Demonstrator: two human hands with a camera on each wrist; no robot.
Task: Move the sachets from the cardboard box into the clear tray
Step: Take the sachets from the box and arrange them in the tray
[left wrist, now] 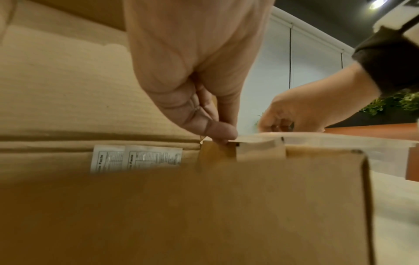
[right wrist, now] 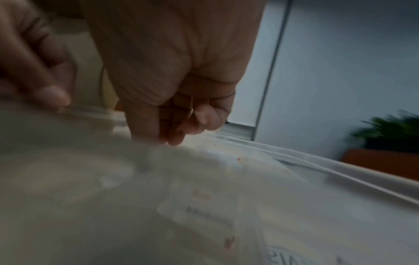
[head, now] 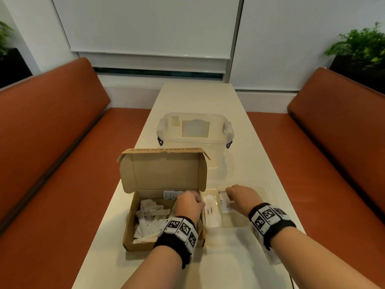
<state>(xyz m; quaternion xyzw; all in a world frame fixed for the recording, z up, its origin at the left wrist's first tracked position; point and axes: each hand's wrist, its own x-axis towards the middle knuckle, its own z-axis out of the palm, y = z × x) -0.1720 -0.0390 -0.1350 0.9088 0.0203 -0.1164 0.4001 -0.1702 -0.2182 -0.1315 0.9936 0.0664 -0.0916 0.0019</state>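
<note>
Over the cardboard box point(head: 133, 207), both hands curl, left hand point(head: 188, 204) pinching its wall.

From the head view, my left hand point(head: 188, 202) is hiding its own fingertips. Motion blur is smearing the clear tray point(right wrist: 294, 179) in the right wrist view, leaving sachet print unreadable. The cardboard box point(left wrist: 204, 215) wall is blocking its contents.
</note>
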